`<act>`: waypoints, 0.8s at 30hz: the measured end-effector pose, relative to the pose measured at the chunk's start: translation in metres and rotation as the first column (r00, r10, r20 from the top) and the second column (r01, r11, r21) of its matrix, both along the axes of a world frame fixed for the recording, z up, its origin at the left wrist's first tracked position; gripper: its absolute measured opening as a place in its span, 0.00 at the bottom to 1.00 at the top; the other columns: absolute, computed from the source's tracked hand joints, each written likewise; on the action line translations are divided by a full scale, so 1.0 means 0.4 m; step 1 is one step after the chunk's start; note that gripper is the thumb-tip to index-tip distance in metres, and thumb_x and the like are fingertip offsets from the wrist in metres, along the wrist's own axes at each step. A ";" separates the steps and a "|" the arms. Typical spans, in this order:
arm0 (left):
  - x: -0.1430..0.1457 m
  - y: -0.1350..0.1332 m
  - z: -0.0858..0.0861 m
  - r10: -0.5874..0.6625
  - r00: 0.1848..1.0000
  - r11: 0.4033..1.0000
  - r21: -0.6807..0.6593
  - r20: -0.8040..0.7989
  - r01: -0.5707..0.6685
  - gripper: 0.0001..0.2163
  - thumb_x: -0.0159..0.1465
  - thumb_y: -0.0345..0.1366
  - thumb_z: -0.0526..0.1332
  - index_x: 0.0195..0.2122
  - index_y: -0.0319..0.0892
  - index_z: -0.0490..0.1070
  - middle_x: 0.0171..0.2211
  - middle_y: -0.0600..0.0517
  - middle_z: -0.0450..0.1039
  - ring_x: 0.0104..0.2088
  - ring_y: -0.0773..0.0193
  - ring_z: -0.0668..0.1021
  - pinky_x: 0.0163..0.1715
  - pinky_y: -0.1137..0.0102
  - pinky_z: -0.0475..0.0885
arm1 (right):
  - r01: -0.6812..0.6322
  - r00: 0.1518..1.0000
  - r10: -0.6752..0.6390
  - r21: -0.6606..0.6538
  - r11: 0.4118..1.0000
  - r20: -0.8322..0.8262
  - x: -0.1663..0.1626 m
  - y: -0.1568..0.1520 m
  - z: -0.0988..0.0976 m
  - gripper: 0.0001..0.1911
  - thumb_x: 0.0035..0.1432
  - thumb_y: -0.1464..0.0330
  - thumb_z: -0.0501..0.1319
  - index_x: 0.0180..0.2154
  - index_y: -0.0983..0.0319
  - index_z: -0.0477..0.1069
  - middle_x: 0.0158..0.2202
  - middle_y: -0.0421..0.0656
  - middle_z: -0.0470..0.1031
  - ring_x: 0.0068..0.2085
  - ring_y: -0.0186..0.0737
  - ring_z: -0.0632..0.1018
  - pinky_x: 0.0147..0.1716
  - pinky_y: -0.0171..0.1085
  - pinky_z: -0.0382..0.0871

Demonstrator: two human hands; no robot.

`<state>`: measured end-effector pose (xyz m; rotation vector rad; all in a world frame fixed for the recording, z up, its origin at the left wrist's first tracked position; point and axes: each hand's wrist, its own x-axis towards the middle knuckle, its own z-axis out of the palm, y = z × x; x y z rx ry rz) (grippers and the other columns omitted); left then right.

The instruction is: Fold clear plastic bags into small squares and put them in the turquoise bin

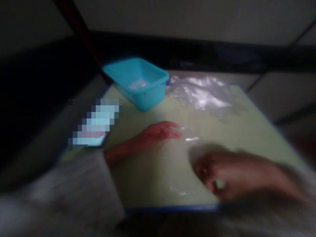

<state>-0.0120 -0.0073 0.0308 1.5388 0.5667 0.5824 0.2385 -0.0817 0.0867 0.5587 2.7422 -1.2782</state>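
Observation:
My left hand (pixel 161 131) is low over the pale yellow-green table (pixel 249 138), its fingers stretched out and slightly apart. Just past its fingertips lies a small clear plastic piece (pixel 191 135) with a bright glint; I cannot tell whether they touch. My right hand (pixel 214 171) is nearer the front right, blurred, with fingers curled toward the thumb. Anything in its grip is hidden. Between the hands and the front edge, faint glints show a clear plastic sheet or bag (pixel 181 191) lying flat, its outline hard to see.
A turquoise plastic basket (pixel 150 98) stands at the back left with something whitish (pixel 138 84) inside. Crumpled clear plastic bags (pixel 204 93) lie at the back right. A pixelated, lit flat object (pixel 98 121) rests by the left edge. Blue trim (pixel 172 208) edges the table.

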 end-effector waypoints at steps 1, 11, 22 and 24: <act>-0.001 0.000 0.000 -0.004 1.000 1.000 0.012 -0.007 0.004 0.20 0.62 0.46 0.59 0.52 0.41 0.66 0.48 0.44 0.74 0.52 0.55 0.74 0.52 0.60 0.65 | 0.002 1.000 -0.003 0.022 1.000 0.013 0.000 -0.003 0.000 0.07 0.43 0.79 0.64 0.25 0.62 0.72 0.31 0.41 0.73 0.35 0.36 0.72 0.33 0.34 0.64; -0.004 0.000 0.002 -0.004 1.000 0.998 0.063 -0.027 0.005 0.17 0.63 0.45 0.58 0.48 0.40 0.71 0.52 0.44 0.71 0.56 0.54 0.70 0.57 0.60 0.60 | -0.041 0.998 0.037 0.072 0.997 0.050 0.002 -0.008 -0.005 0.07 0.42 0.79 0.63 0.24 0.62 0.72 0.28 0.40 0.72 0.34 0.37 0.72 0.31 0.34 0.64; 0.002 -0.004 0.007 -0.007 1.000 1.000 0.019 -0.012 0.008 0.20 0.62 0.48 0.59 0.49 0.40 0.70 0.50 0.42 0.73 0.53 0.54 0.73 0.54 0.60 0.64 | 0.089 0.995 -0.090 0.026 0.996 0.039 0.018 0.001 0.027 0.10 0.43 0.80 0.60 0.28 0.62 0.74 0.29 0.41 0.75 0.32 0.36 0.74 0.31 0.33 0.66; 0.003 -0.004 0.009 0.002 1.000 1.000 0.031 -0.016 -0.002 0.20 0.62 0.47 0.59 0.49 0.39 0.69 0.50 0.42 0.73 0.52 0.53 0.73 0.54 0.59 0.64 | 0.119 0.993 -0.120 0.027 0.993 0.023 0.024 0.007 0.028 0.11 0.43 0.81 0.59 0.29 0.62 0.74 0.29 0.40 0.76 0.31 0.35 0.75 0.31 0.32 0.66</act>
